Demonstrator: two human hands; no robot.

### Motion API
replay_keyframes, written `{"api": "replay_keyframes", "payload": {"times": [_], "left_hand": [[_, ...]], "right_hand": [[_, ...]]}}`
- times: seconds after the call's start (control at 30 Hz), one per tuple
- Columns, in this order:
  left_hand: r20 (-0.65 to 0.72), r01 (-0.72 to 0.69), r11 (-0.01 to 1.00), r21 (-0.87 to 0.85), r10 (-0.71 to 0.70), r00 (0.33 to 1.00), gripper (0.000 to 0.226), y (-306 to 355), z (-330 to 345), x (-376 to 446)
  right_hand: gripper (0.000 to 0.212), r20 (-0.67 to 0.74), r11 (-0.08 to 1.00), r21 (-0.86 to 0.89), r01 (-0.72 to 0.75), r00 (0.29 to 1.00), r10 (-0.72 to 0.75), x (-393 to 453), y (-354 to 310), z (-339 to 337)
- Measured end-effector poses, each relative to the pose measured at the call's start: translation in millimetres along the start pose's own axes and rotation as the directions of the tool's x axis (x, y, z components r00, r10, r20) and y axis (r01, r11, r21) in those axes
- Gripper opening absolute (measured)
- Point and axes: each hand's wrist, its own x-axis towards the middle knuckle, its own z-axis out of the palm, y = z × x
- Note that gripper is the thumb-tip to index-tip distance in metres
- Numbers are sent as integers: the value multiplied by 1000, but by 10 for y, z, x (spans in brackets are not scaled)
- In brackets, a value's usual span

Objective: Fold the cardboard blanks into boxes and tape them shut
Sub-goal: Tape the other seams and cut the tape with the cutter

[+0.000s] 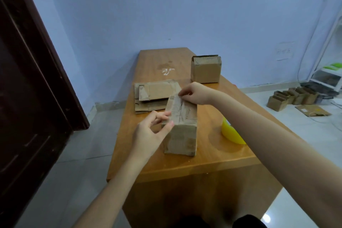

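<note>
Here the worn brown box (pixel 182 122) stands on the table (pixel 212 155), top flaps closed. The left hand (pixel 149 133) pinches its near corner in a closed grip; the right hand (pixel 194 93) pinches its far top edge. The small box (pixel 206 69) behind holds folded cardboard.

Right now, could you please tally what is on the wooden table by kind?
Folded cardboard boxes: 2, the box in hand and the far box.
Stack of flat blanks: 1 (sheets uncountable).
Yellow tape roll: 1.
Total: 4.
</note>
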Motion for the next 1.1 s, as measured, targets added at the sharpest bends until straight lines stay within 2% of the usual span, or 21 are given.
{"api": "replay_keyframes", "payload": {"times": [0.1,0.2,0.27,0.37,0.43,0.5,0.63,0.73,0.83,0.93,1.03,1.1], "left_hand": [[21,56,998,25,-56,998,24,-14,-83,-12],[-54,170,983,73,-167,985,28,-44,-215,39],[-75,249,960,126,-242,968,22,-71,-336,146],[7,323,917,234,-334,943,18,4,-454,371],[70,327,895,304,-364,929,16,105,-446,551],[113,311,856,412,-387,915,21,166,-384,783],[216,179,786,592,-369,904,17,221,-127,1184],[326,117,814,568,-353,877,18,328,174,1293],[351,116,855,506,-327,877,18,364,432,1311],[313,110,863,493,-294,903,20,249,523,1308],[305,76,867,492,-254,918,17,107,476,1297],[325,60,875,480,-241,914,42,42,388,1273]], "right_hand": [[30,-7,1000,-15,-2,1000,2,-37,2,-38],[33,38,997,25,-73,997,72,-128,47,-160],[42,118,984,100,-147,984,135,-221,76,-276],[57,302,948,186,-258,933,195,-372,108,-412],[56,405,933,193,-305,890,207,-466,89,-430],[51,447,930,170,-327,867,223,-538,55,-406],[56,440,943,-34,-331,842,312,-663,-75,-339],[66,431,927,-133,-351,822,373,-738,-230,-219],[78,384,916,-142,-374,832,399,-757,-332,-52],[78,317,923,-154,-352,867,384,-779,-350,38],[80,316,931,-112,-347,876,364,-802,-314,75],[79,304,939,-88,-333,889,344,-797,-264,102]]}}
